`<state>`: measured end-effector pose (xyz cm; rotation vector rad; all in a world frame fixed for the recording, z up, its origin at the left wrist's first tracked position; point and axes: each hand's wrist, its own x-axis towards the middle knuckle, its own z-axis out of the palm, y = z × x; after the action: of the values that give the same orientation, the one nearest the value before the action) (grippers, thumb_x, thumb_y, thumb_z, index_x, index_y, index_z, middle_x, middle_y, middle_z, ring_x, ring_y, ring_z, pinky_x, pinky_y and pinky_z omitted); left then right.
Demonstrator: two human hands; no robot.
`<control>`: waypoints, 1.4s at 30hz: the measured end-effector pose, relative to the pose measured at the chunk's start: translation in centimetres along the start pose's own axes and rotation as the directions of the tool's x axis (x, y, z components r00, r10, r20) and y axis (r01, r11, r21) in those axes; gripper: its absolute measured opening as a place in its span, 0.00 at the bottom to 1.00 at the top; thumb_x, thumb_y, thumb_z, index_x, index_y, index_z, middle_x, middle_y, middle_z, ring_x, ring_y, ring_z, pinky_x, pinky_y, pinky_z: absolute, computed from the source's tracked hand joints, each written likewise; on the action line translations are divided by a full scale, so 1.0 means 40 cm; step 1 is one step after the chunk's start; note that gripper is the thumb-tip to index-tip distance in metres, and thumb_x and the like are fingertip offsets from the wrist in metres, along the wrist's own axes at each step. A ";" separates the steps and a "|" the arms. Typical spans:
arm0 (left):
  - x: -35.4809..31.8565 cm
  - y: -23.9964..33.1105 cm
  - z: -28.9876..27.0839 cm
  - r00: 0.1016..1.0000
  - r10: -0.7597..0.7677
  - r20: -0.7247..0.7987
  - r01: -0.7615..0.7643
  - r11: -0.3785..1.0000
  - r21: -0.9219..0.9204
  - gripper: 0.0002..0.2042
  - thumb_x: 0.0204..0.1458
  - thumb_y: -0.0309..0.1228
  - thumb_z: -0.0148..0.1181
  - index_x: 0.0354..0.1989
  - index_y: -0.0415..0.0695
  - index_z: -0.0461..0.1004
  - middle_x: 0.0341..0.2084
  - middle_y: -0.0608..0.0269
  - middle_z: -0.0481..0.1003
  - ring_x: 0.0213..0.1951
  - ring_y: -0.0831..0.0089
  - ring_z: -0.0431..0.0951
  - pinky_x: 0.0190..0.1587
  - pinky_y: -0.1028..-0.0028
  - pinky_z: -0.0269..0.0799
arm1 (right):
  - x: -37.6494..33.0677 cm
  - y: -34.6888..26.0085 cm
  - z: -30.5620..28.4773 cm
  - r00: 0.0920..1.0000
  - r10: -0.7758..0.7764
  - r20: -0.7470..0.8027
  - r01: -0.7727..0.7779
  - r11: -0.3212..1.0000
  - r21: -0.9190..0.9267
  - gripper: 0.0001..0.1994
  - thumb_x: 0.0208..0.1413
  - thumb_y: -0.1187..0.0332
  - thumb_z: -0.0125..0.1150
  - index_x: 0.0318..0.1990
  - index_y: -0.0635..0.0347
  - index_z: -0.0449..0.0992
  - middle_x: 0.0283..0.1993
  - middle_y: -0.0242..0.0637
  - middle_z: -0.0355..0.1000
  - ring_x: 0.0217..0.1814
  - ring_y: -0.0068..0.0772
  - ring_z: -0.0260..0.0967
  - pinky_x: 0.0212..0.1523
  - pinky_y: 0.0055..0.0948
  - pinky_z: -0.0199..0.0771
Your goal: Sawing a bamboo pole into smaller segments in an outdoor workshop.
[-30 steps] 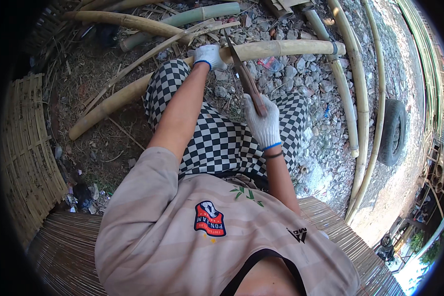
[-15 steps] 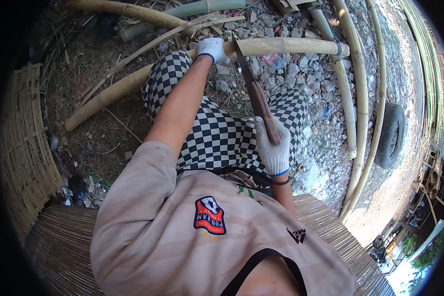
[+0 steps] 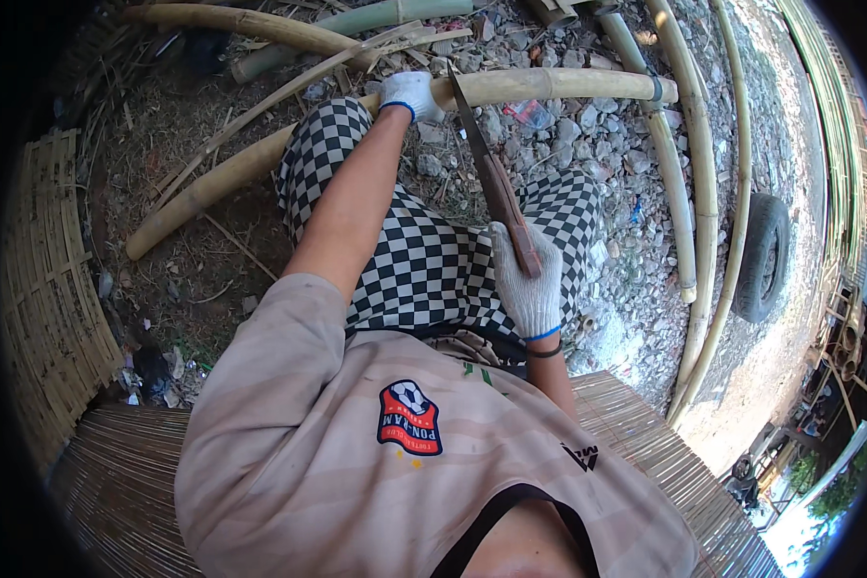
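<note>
A long bamboo pole (image 3: 568, 85) lies across in front of me, over the rubble and past my left knee. My left hand (image 3: 411, 95), in a white knit glove, is closed around it; its fingertips are partly hidden on the far side. In my right hand (image 3: 530, 287), also gloved, I grip the wooden handle of a hand saw (image 3: 486, 166). The dark, tapering blade points away from me, and its tip crosses the pole just right of my left hand. From this angle I cannot tell how deep the blade sits in the bamboo.
More bamboo poles (image 3: 700, 193) run lengthwise on the right, one under the long pole's end. A black tyre (image 3: 763, 258) stands beyond them. Split strips and a greenish pole (image 3: 385, 16) lie at the far side. A woven bamboo panel (image 3: 43, 279) is at left; broken stones (image 3: 588, 144) cover the ground.
The saw and my right hand have shifted slightly left and away from me. My left hand keeps its hold on the pole. The whole view has drifted a little.
</note>
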<state>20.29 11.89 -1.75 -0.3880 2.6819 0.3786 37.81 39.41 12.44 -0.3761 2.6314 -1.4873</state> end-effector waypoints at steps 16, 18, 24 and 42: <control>0.066 0.002 0.037 0.997 0.050 -0.055 -0.049 0.999 0.016 0.37 0.33 0.55 0.76 0.53 0.47 0.80 0.49 0.51 0.82 0.50 0.56 0.84 0.54 0.58 0.80 | 0.169 0.040 0.083 0.989 0.139 0.054 -0.141 0.990 0.019 0.19 0.68 0.57 0.61 0.35 0.67 0.79 0.22 0.49 0.72 0.23 0.47 0.69 0.29 0.39 0.70; 0.084 0.018 0.022 0.997 0.068 -0.043 -0.068 0.998 0.005 0.38 0.32 0.55 0.76 0.54 0.47 0.80 0.49 0.50 0.82 0.51 0.56 0.84 0.55 0.58 0.80 | 0.289 0.075 0.152 0.998 0.056 -0.007 -0.056 0.998 0.004 0.22 0.68 0.54 0.60 0.33 0.68 0.78 0.22 0.51 0.71 0.22 0.50 0.66 0.29 0.40 0.69; 0.030 -0.021 0.013 0.998 0.051 -0.027 -0.051 0.999 0.009 0.36 0.33 0.55 0.76 0.51 0.46 0.81 0.48 0.49 0.83 0.51 0.56 0.84 0.55 0.58 0.79 | 0.071 -0.033 0.007 0.976 0.190 0.109 -0.187 0.982 -0.041 0.18 0.69 0.55 0.59 0.36 0.64 0.80 0.24 0.47 0.73 0.26 0.49 0.74 0.31 0.39 0.73; 0.061 -0.006 0.005 0.997 0.044 0.057 -0.045 0.999 0.015 0.35 0.34 0.54 0.77 0.52 0.48 0.81 0.54 0.50 0.81 0.55 0.56 0.81 0.59 0.58 0.77 | 0.102 0.024 0.048 0.984 0.172 0.050 -0.175 0.982 0.065 0.17 0.69 0.58 0.61 0.35 0.65 0.80 0.22 0.44 0.70 0.22 0.34 0.65 0.28 0.35 0.69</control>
<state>18.30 11.21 -2.99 -0.3086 2.6404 0.3753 34.09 37.22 10.79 -0.1661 2.4980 -1.4909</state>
